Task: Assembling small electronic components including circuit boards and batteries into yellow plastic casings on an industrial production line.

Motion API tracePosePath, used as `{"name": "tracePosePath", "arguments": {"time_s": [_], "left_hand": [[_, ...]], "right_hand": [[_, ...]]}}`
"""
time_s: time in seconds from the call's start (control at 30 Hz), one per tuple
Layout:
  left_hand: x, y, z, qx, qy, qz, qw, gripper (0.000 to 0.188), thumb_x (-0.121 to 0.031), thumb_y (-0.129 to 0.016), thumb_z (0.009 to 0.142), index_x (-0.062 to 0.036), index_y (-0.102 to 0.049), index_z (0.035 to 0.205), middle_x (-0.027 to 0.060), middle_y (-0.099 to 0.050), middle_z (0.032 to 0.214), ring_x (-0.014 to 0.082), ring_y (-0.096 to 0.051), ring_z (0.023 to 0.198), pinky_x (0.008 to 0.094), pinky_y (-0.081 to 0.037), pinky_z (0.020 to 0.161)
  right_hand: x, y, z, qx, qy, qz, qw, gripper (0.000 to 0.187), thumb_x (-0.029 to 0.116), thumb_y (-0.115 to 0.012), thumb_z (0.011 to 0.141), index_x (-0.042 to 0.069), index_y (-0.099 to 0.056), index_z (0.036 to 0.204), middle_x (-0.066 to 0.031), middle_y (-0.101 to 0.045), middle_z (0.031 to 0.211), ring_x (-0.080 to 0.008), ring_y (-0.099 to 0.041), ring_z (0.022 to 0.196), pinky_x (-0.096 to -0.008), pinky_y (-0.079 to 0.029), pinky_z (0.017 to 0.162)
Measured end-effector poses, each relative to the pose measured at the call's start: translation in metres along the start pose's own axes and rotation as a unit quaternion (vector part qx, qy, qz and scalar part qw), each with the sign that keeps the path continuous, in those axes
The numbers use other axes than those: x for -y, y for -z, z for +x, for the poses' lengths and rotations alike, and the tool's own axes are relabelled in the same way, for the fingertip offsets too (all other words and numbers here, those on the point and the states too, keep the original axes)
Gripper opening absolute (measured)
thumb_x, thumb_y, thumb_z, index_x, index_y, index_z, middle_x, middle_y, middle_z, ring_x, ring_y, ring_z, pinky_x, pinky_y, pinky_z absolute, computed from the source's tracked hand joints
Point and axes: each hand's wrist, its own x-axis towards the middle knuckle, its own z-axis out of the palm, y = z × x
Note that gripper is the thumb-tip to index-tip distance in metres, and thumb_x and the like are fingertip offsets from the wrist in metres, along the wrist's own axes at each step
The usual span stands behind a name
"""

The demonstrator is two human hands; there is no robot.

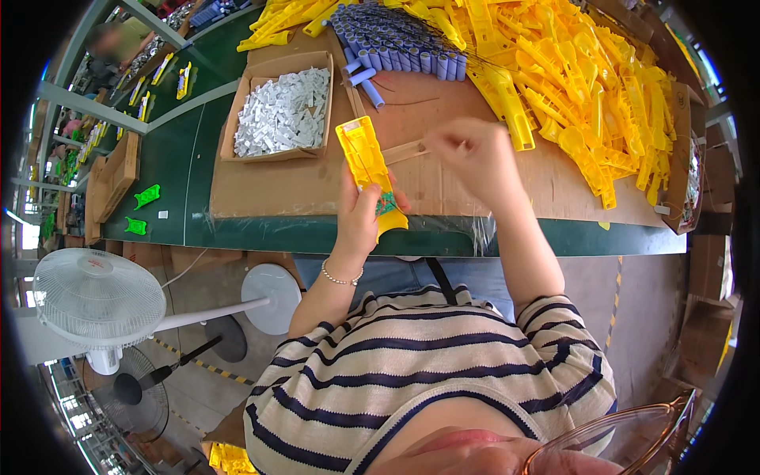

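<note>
My left hand (pixel 362 214) is closed around a yellow plastic housing (pixel 364 146), long and trough-shaped, tilted up over the table's front edge. A green circuit board (pixel 385 204) sits in the housing's lower end, beside my thumb. To the right, my right hand (pixel 479 158) hangs over the cardboard, apart from the housing. Motion blurs it, but its fingers look curled together as in a pinch. Whatever they may hold is too small or blurred to name. A wooden-looking strip (pixel 405 151) lies on the cardboard between both hands.
A cardboard box (pixel 228 142) of small white pieces stands left. Blue-purple cylinders with dark wires (pixel 396 59) lie at the back. Yellow plastic parts (pixel 586 95) are heaped at right. Two green pieces (pixel 146 196) lie at left. A white fan (pixel 99 297) stands beside the table.
</note>
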Motion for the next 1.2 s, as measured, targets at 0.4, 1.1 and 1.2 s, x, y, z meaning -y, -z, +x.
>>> {"name": "tracePosePath", "arguments": {"time_s": [0.4, 1.1, 1.2], "left_hand": [[0.004, 0.009, -0.004, 0.054, -0.006, -0.044, 0.998, 0.038, -0.01, -0.036, 0.087, -0.0094, -0.033, 0.125, 0.0137, -0.049, 0.097, 0.022, -0.059, 0.067, 0.0354, -0.053, 0.06], [0.011, 0.002, -0.006, 0.088, -0.002, -0.02, 0.996, 0.041, -0.006, -0.039, 0.087, -0.0078, -0.031, 0.127, 0.0125, -0.05, 0.099, 0.0182, -0.058, 0.07, 0.0332, -0.052, 0.063], [0.013, -0.006, -0.008, 0.084, -0.039, 0.101, 0.991, 0.042, -0.003, -0.04, 0.088, -0.005, -0.029, 0.129, 0.0111, -0.051, 0.1, 0.0149, -0.057, 0.072, 0.0294, -0.05, 0.066]], "right_hand": [[-0.107, -0.027, 0.115, -0.138, -0.14, -0.315, 0.928, 0.033, 0.032, -0.064, 0.079, 0.007, -0.066, 0.101, -0.0177, -0.066, 0.09, -0.0333, -0.063, 0.086, -0.0408, -0.051, 0.075], [0.038, 0.0, -0.041, -0.039, -0.134, 0.172, 0.975, 0.03, -0.002, -0.07, 0.074, -0.004, -0.059, 0.102, -0.0056, -0.064, 0.078, -0.0069, -0.061, 0.065, -0.0181, -0.047, 0.054], [0.043, -0.019, -0.04, -0.013, -0.193, 0.188, 0.963, 0.027, -0.001, -0.069, 0.076, -0.005, -0.058, 0.1, -0.0113, -0.066, 0.079, -0.0094, -0.063, 0.066, -0.02, -0.05, 0.056]]}}
